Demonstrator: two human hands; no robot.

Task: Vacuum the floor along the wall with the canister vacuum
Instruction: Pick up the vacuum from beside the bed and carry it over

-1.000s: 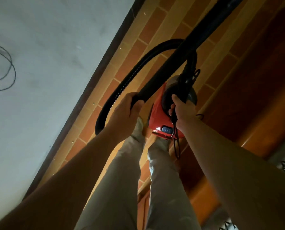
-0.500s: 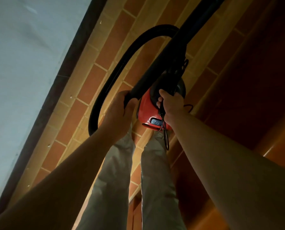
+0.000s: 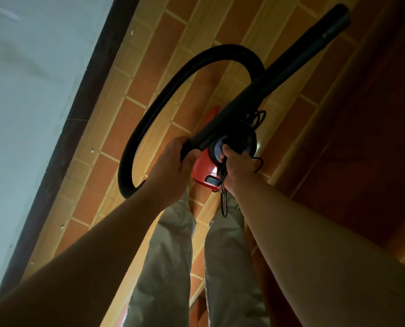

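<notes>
Wand (image 3: 279,69) is stretching forward along wall (image 3: 20,90) from gripping left hand (image 3: 173,168); right hand (image 3: 238,164) is gripping canister vacuum (image 3: 203,168)

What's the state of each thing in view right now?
left hand: grips the wand's near end.
right hand: grips the canister's top.
wand: points away over the tiled floor, far end bare.
hose: bent in a wide loop.
canister: held by the right hand; floor contact unclear.
cord: bundled at the canister, one loop dangling.
</notes>
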